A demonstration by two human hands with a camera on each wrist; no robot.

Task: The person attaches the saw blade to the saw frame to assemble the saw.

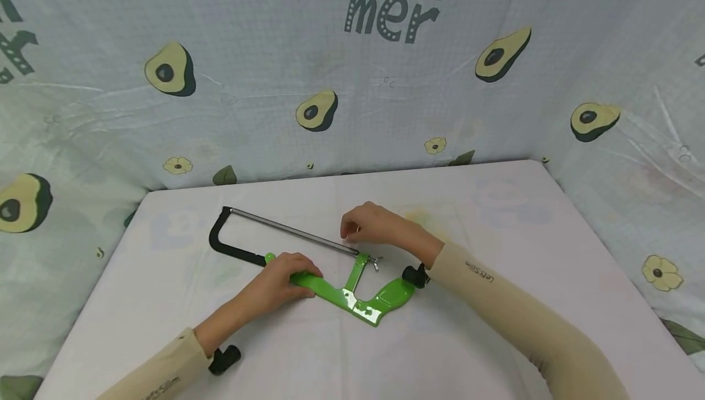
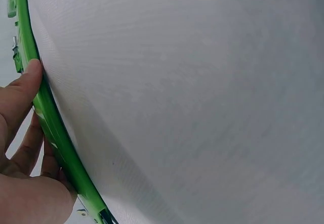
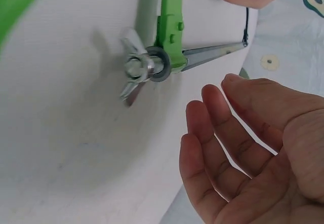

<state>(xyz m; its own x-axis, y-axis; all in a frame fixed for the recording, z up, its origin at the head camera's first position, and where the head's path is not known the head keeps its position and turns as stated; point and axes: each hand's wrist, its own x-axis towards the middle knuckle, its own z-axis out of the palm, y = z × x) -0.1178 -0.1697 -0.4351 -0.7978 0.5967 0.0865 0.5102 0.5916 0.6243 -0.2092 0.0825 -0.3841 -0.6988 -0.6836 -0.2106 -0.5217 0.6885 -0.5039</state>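
A hacksaw (image 1: 328, 293) with a green frame and a black front bow lies across the white table in the head view. Its grey blade (image 1: 297, 231) runs along the far side. My left hand (image 1: 283, 276) grips the green frame, thumb on one side and fingers on the other. Above the blade's handle end hovers my right hand (image 1: 376, 225), fingers loosely curled around nothing. In the right wrist view, a silver wing nut (image 3: 135, 69) sits on a threaded bolt at the green post (image 3: 172, 24), apart from the fingertips. The green handle (image 1: 393, 296) points right, below my right wrist.
White cloth covers the table (image 1: 484, 339). A hanging cloth with avocado prints (image 1: 248, 125) stands behind it and along both sides. Each wrist carries a black camera mount, the left one (image 1: 224, 360) close to the tabletop.
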